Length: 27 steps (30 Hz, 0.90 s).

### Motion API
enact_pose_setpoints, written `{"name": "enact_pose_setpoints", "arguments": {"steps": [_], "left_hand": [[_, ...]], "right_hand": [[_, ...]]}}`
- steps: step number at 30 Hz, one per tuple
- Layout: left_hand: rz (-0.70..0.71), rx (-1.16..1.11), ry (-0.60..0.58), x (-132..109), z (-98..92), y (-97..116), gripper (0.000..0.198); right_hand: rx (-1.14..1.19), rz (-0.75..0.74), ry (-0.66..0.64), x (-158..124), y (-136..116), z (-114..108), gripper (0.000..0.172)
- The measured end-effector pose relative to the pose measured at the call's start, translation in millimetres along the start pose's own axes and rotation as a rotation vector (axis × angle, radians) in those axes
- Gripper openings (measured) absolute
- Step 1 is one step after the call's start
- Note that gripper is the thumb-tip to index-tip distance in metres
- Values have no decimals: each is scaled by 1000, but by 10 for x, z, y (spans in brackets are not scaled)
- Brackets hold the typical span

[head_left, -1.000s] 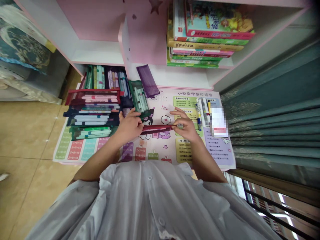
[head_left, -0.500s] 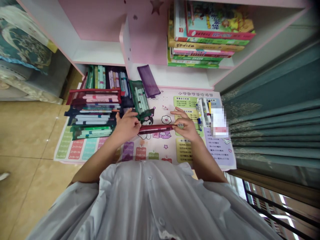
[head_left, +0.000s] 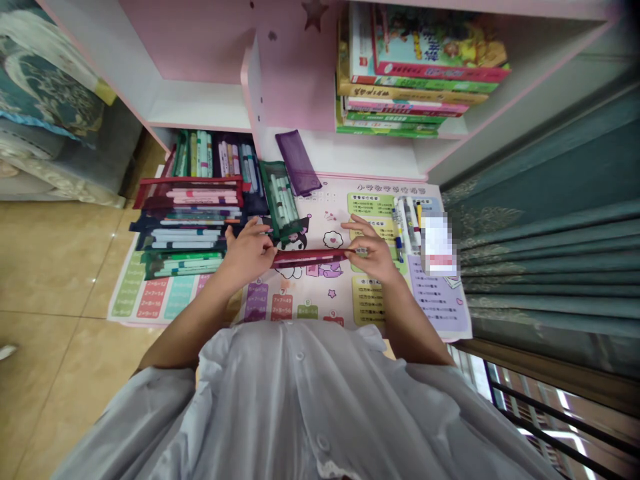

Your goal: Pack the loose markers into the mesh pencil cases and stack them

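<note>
Dark red mesh pencil pouch [head_left: 310,257] held flat over printed multiplication mat [head_left: 336,293]; left hand [head_left: 246,253] grasps one end, right hand [head_left: 370,251] pinches the other. "7×7=49" legible on mat. Green mesh pouch [head_left: 281,207] just beyond; blurred card [head_left: 439,245] right.

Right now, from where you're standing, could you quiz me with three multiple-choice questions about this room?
1. Where does the purple mesh pouch lie? A. on the tiled floor B. on the white shelf board C. on the curtain
2. What colour is the long pencil pouch between the hands? A. green B. purple C. dark red
3. How do the books on the shelf lie? A. upright B. flat in a stack C. open

Answers: 1 B, it rests above the top edge of the printed poster. 2 C, that colour shows between the left hand and right hand. 3 B, their spines pile one above another.
</note>
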<state>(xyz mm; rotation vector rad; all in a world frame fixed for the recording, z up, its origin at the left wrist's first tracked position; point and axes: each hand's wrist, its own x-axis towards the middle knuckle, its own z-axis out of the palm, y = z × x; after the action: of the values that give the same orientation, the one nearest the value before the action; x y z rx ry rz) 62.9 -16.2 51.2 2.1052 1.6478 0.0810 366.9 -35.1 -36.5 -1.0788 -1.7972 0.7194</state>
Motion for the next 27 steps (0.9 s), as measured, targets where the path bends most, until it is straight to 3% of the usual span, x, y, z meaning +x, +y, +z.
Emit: {"name": "enact_pose_setpoints", "arguments": {"steps": [27], "left_hand": [[-40,-32,52,-126,-57,-163,18]], "right_hand": [[-3,20,3,0,-9,0,20]]}}
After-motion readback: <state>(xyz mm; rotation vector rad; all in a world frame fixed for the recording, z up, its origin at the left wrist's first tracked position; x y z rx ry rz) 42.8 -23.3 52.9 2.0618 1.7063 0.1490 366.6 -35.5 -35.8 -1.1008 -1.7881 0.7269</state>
